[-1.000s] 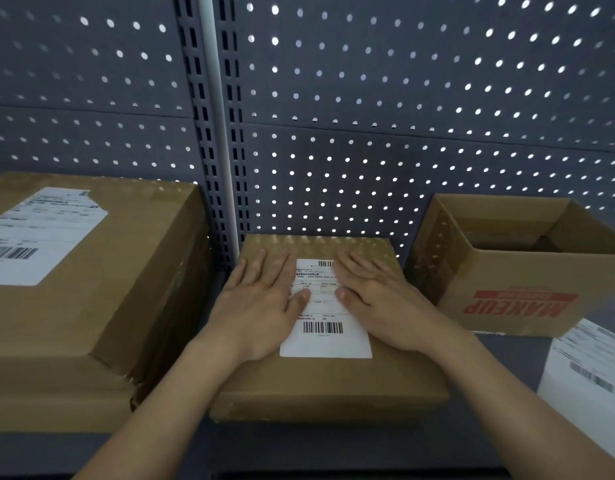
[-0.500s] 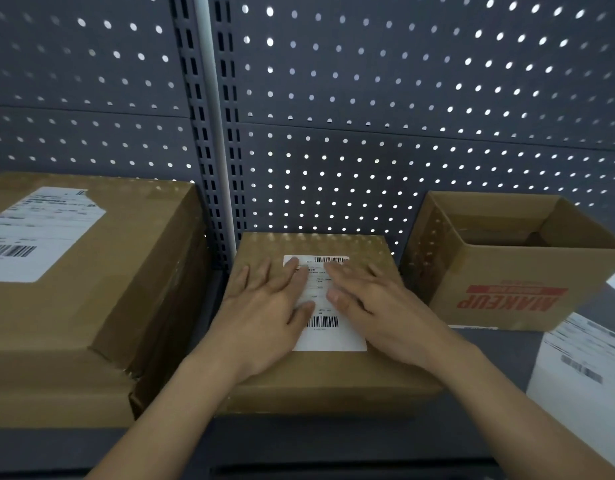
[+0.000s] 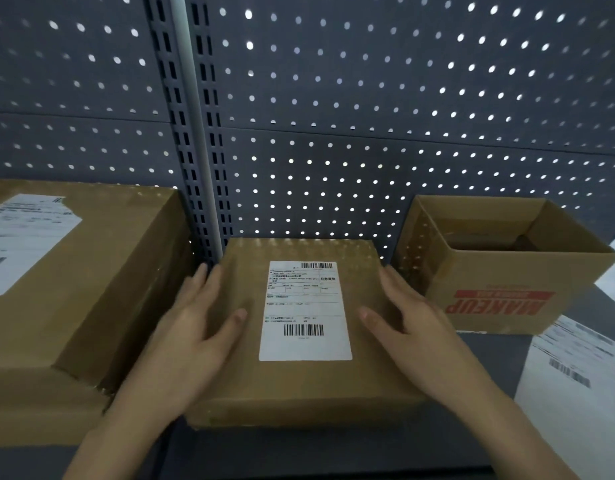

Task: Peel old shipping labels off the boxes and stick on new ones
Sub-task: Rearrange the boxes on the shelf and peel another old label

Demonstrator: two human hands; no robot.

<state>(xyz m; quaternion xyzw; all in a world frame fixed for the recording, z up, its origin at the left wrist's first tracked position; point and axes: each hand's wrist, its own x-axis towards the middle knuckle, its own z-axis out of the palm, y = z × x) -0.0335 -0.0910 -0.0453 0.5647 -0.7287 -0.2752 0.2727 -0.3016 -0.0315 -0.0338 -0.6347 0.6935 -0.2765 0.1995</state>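
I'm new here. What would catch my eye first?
The white shipping label with its barcodes, stuck on the middle box, stands out first, with the left hand and right hand spread open on the box top either side of it. Then the open box at right, its red MAKEUP print upside down, and the pegboard wall behind, dotted with bright holes.

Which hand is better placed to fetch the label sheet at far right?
Right, likely: right hand lies open on the right of the middle box, nearest the label sheet; left hand would cross over.
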